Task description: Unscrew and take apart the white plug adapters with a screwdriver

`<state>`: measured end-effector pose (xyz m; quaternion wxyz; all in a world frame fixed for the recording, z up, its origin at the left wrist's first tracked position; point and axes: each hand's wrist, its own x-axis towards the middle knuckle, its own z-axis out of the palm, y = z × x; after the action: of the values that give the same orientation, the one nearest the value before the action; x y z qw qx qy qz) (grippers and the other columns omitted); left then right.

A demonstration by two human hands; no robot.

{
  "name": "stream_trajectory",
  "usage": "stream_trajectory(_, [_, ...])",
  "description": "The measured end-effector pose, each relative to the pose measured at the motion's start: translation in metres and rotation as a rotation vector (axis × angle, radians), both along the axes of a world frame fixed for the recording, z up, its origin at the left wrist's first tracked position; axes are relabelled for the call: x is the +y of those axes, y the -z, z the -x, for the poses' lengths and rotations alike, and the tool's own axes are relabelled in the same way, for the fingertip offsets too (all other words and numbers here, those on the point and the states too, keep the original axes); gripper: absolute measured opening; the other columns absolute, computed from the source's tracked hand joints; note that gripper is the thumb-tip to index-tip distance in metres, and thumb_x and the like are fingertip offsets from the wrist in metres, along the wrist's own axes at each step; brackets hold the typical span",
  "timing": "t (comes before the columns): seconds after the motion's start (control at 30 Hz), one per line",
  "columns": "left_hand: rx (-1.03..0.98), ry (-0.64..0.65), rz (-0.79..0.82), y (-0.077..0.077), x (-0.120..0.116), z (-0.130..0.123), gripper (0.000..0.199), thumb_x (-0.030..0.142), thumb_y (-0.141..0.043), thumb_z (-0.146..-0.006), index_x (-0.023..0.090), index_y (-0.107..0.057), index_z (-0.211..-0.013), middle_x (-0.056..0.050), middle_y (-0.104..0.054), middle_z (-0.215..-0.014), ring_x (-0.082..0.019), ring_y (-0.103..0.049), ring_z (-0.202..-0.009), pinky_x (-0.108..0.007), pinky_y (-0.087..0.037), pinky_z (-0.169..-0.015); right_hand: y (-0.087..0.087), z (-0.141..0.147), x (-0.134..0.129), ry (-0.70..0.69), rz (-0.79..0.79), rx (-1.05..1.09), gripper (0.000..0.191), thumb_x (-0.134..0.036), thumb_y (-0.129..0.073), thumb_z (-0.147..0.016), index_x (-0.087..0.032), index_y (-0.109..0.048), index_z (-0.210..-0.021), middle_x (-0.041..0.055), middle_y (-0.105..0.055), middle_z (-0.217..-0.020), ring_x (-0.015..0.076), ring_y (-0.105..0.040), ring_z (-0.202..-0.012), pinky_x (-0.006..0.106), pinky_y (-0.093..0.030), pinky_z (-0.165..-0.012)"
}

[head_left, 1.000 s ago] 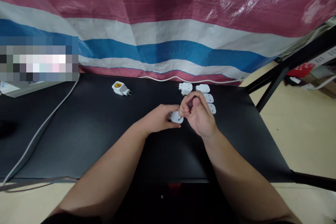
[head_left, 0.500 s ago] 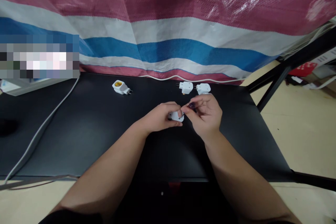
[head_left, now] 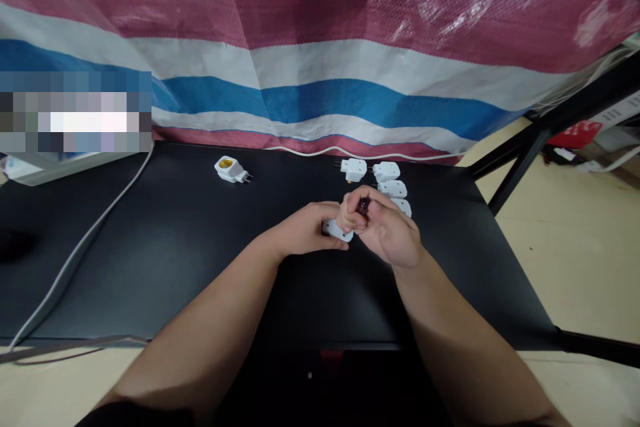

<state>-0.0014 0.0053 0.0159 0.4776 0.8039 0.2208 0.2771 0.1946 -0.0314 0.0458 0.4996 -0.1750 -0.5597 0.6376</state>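
Note:
My left hand (head_left: 305, 229) holds a white plug piece (head_left: 339, 231) low over the black table, thumb along its near side. Just to the right, my right hand (head_left: 383, 223) is closed around a small dark tool handle (head_left: 364, 205); its fingertips cover part of the piece, and the tool's tip is hidden. Beyond the hands lies a white plug adapter with pins (head_left: 355, 169). Next to it is a column of similar ones, the back one (head_left: 387, 171) in full view and the nearest (head_left: 402, 207) partly behind my right hand.
A white adapter with a round gold socket (head_left: 226, 164) lies back left on the black table (head_left: 175, 247). A grey cable (head_left: 83, 240) crosses the left side. Striped sheeting (head_left: 320, 100) hangs behind, and a black metal frame (head_left: 520, 163) stands at the right.
My right hand has turned, its fingers now curled over the tool handle and the piece. More white adapters show behind it. The view has shifted slightly.

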Motion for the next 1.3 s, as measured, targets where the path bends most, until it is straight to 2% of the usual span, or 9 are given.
stream_trajectory(0.1, [0.003, -0.002, 0.029, 0.001, 0.0, -0.001, 0.024, 0.027, -0.089, -0.084, 0.02, -0.077, -0.104, -0.006, -0.073, -0.108, -0.022, -0.068, -0.099, -0.036, -0.053, -0.089, 0.001, 0.01, 0.0, 0.029, -0.024, 0.075, 0.022, -0.051, -0.062, -0.108, -0.03, -0.056, -0.106, -0.0078, -0.041, -0.068, 0.0139, -0.037, -0.059, 0.03, -0.04, -0.059])
stream_trajectory(0.3, [-0.001, -0.002, 0.047, 0.003, 0.0, 0.001, 0.022, 0.03, -0.089, -0.084, 0.019, -0.074, -0.095, -0.004, -0.071, -0.1, -0.02, -0.067, -0.092, -0.034, -0.053, -0.085, 0.003, 0.008, 0.004, 0.135, -0.09, 0.091, 0.018, -0.04, -0.067, -0.108, -0.028, -0.057, -0.099, -0.001, -0.06, -0.094, 0.0146, -0.061, -0.073, 0.033, -0.052, -0.064])
stream_trajectory(0.4, [0.02, -0.002, 0.035, 0.003, 0.0, 0.001, 0.022, 0.03, -0.089, -0.084, 0.019, -0.075, -0.097, -0.004, -0.07, -0.1, -0.019, -0.066, -0.091, -0.034, -0.052, -0.085, 0.003, 0.004, 0.004, 0.126, -0.1, 0.024, 0.02, -0.044, -0.069, -0.107, -0.026, -0.062, -0.099, -0.0002, -0.062, -0.089, 0.0157, -0.062, -0.073, 0.032, -0.051, -0.063])
stream_trajectory(0.57, [-0.016, 0.014, 0.037, 0.003, 0.0, -0.001, 0.02, 0.027, -0.089, -0.084, 0.02, -0.077, -0.099, -0.005, -0.073, -0.105, -0.022, -0.068, -0.099, -0.036, -0.054, -0.09, -0.002, 0.008, 0.0, -0.012, -0.009, 0.026, 0.037, -0.054, -0.054, -0.111, -0.024, -0.065, -0.093, -0.0054, -0.044, -0.064, 0.0141, -0.044, -0.057, 0.031, -0.041, -0.055])
stream_trajectory(0.67, [0.016, 0.004, 0.044, 0.002, -0.001, -0.001, 0.023, 0.028, -0.089, -0.084, 0.019, -0.079, -0.103, -0.006, -0.073, -0.107, -0.022, -0.068, -0.098, -0.037, -0.054, -0.09, -0.004, 0.013, -0.003, 0.002, -0.002, 0.112, 0.03, -0.055, -0.054, -0.111, -0.028, -0.06, -0.099, -0.0096, -0.034, -0.061, 0.0123, -0.031, -0.052, 0.029, -0.036, -0.055])
stream_trajectory(0.8, [-0.01, -0.011, 0.034, 0.002, -0.002, -0.001, 0.022, 0.026, -0.09, -0.084, 0.019, -0.076, -0.099, -0.005, -0.073, -0.103, -0.02, -0.067, -0.094, -0.034, -0.052, -0.085, 0.001, 0.012, 0.0, 0.112, -0.035, 0.094, 0.025, -0.044, -0.075, -0.102, -0.03, -0.055, -0.099, -0.0069, -0.048, -0.073, 0.0128, -0.044, -0.06, 0.029, -0.043, -0.058])
stream_trajectory(0.93, [-0.047, -0.005, 0.033, 0.003, -0.001, -0.001, 0.022, 0.027, -0.09, -0.083, 0.019, -0.071, -0.09, -0.004, -0.071, -0.1, -0.018, -0.065, -0.09, -0.032, -0.051, -0.081, 0.013, 0.003, 0.005, 0.208, -0.076, 0.003, 0.019, -0.041, -0.08, -0.098, -0.028, -0.067, -0.102, 0.0019, -0.059, -0.106, 0.0144, -0.059, -0.076, 0.029, -0.051, -0.059])
stream_trajectory(1.17, [0.012, 0.005, 0.05, -0.001, -0.002, -0.001, 0.024, 0.027, -0.091, -0.082, 0.018, -0.072, -0.095, -0.004, -0.071, -0.102, -0.018, -0.065, -0.089, -0.032, -0.052, -0.082, 0.004, 0.001, 0.003, 0.135, 0.004, -0.049, 0.032, -0.053, -0.061, -0.108, -0.024, -0.075, -0.108, 0.0026, -0.058, -0.085, 0.0189, -0.058, -0.073, 0.034, -0.051, -0.06])
stream_trajectory(1.3, [0.014, 0.01, 0.075, 0.0, -0.003, -0.001, 0.024, 0.026, -0.09, -0.083, 0.018, -0.076, -0.1, -0.005, -0.073, -0.103, -0.019, -0.067, -0.091, -0.033, -0.052, -0.081, -0.003, 0.011, -0.001, 0.084, 0.018, 0.09, 0.026, -0.052, -0.059, -0.109, -0.027, -0.065, -0.111, -0.0062, -0.045, -0.067, 0.0146, -0.041, -0.058, 0.032, -0.044, -0.059])
